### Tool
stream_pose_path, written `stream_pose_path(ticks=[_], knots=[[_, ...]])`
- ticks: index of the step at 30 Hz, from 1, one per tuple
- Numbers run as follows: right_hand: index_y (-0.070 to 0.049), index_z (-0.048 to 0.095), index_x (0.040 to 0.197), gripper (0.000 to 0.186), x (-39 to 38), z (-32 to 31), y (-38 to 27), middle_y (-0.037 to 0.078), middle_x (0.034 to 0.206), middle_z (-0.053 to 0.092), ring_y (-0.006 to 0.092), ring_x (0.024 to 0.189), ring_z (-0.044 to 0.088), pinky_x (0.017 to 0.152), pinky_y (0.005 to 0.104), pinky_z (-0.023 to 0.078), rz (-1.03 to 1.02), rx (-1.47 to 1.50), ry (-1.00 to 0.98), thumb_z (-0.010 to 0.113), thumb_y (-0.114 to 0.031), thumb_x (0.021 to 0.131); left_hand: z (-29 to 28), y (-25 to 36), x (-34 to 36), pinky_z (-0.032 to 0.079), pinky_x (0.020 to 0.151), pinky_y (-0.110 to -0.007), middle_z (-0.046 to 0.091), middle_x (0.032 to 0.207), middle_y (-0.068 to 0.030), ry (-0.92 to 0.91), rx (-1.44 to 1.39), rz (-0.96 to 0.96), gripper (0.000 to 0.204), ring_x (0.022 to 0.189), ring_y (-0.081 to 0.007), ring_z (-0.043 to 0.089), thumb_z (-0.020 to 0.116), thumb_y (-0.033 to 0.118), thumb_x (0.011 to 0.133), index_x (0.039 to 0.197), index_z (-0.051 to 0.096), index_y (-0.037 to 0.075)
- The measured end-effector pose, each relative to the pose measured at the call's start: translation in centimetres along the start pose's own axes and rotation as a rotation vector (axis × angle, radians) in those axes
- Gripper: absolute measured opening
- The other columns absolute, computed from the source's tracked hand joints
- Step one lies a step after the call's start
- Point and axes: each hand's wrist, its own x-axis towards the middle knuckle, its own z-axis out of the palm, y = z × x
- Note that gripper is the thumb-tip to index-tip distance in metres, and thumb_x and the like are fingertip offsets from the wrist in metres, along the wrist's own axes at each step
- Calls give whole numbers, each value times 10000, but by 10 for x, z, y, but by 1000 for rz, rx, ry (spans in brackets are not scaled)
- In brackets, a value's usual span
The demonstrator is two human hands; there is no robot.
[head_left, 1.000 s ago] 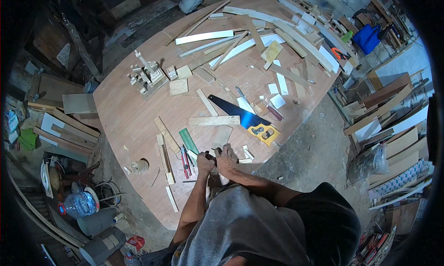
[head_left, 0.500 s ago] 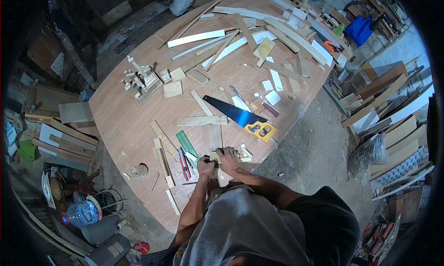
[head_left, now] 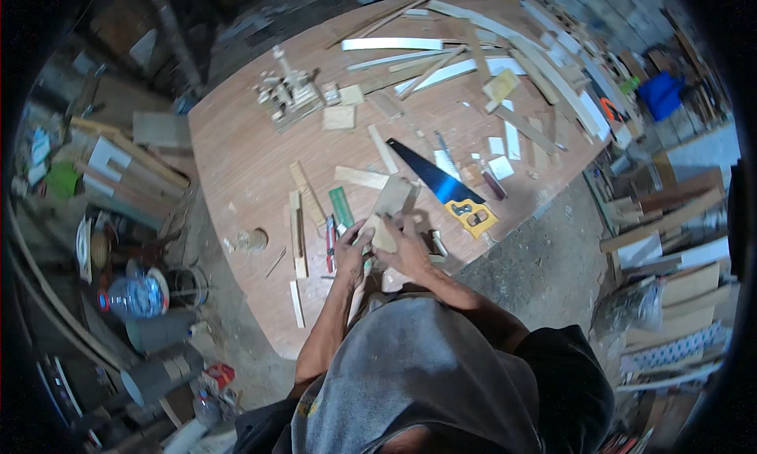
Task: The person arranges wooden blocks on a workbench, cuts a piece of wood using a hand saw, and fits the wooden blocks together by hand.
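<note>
Both hands gripping a wood piece (head_left: 392,205) over the worktop (head_left: 244,162) edge: left hand (head_left: 351,253) underneath, fingers hidden; right hand (head_left: 406,245) covering its near end. Saw (head_left: 438,182) lying at 2 o'clock.

The desk (head_left: 236,154) is reddish-brown wood with a fine straight grain. The block (head_left: 385,235) in the hands is pale tan. The saw (head_left: 432,178) has a dark blue blade and a yellow handle with black cut-outs. A green strip (head_left: 341,207) lies beside a red pencil (head_left: 330,245). The slats (head_left: 393,44) at the far side are whitish and light beige. The shirt (head_left: 426,375) is grey with a black sleeve. A bin (head_left: 661,96) past the desk is bright blue, the floor (head_left: 544,257) dull grey, and the bottle (head_left: 134,296) clear bluish with a red cap
</note>
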Motion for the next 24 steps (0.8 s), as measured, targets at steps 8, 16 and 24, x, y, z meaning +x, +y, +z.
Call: stream_pose_path(ticks=[8,16,24], knots=[[-15,449,1463,834,41,-61,-29,244,1364,475,394,1256,520,995,426,488,-159,126,-50,797,-258,746,21,52,-32,592,773,-324,640,1230,-57,-179,-280,196,497,1018,-155,653,729,122,910,1380,577,66],[16,430,1469,824,57,-93,-49,250,1351,505,389,1283,505,1060,421,428,-323,208,-147,784,-211,761,21,70,-57,594,869,-290,538,1350,-39,-287,-287,426,539,1071,-135,636,666,52,934,1447,499,56],[-23,436,1477,801,56,-104,-69,238,1338,521,369,1260,532,1055,425,431,-274,299,-142,799,-238,796,22,68,-58,608,803,-295,655,1160,-54,-204,-278,453,515,898,-117,677,705,24,900,1390,545,31]])
